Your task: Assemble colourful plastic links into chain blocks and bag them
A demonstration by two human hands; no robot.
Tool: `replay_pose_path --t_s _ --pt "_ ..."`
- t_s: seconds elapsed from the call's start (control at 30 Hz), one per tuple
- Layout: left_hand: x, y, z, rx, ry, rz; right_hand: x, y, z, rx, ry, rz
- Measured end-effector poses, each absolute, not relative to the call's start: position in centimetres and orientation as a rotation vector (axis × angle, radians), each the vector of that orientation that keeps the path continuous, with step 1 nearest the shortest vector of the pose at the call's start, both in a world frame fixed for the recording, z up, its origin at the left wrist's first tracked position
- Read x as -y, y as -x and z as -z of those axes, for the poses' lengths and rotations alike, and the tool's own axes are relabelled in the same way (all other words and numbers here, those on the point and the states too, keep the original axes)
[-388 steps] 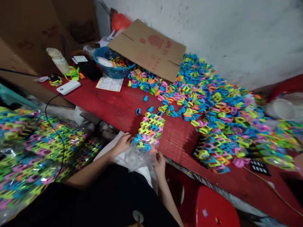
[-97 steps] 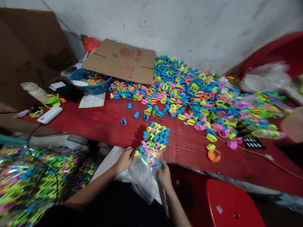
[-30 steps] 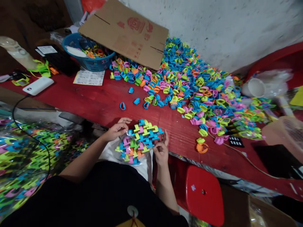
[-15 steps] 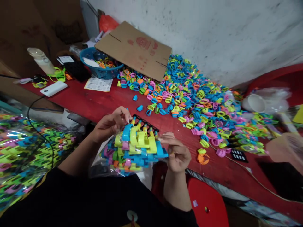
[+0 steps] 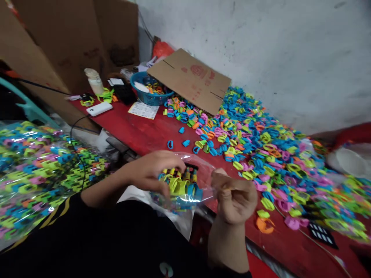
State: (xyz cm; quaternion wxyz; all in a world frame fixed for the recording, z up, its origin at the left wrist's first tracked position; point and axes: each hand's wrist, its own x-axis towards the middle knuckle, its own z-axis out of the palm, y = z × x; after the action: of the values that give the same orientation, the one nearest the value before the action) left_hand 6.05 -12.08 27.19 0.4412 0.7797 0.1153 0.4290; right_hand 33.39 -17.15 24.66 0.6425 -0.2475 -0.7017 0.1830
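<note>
In front of my body is a clear plastic bag holding a bunch of bright toy watches, yellow and blue on top, on a black rack. My left hand curls over the rack's left end, thumb below and fingers above. At the bag's other side, my right hand has its fingers closed on the clear film of the bag's edge. The lower watches are blurred behind the film.
Loose coloured plastic bands are heaped along the red table by the wall. A cardboard sheet leans over a blue basket. Large clear bags of toy watches lie at the left. A white power bank trails a black cable.
My left hand has moved from pinching the rack's top corner to reaching over its end. The rack sits lower inside the bag, and the view has swung left.
</note>
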Motion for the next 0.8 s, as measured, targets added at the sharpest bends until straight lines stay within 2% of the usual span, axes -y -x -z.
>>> replay_pose_path --t_s 0.23,0.4,0.57,0.7,0.8 --pt "13.2 -9.7 -23.9 -0.38 -1.993 -0.97 12.9 -30.5 -24.8 1.383 0.606 -0.266" --pt "11.7 -6.0 -26.1 -0.631 -1.906 -1.118 7.4 -30.9 -21.9 1.363 0.62 -0.343" --pt "9.1 3.7 -30.4 -1.007 -1.859 -1.592 2.4 -31.7 -12.5 1.427 1.032 -0.581" --pt "8.4 15.7 -33.1 -1.32 -1.444 -1.703 2.4 -32.6 -2.9 1.403 1.174 -0.699" --pt "9.8 25.1 -34.1 -1.456 -1.196 -1.903 3.8 -33.7 2.1 1.367 1.264 -0.692"
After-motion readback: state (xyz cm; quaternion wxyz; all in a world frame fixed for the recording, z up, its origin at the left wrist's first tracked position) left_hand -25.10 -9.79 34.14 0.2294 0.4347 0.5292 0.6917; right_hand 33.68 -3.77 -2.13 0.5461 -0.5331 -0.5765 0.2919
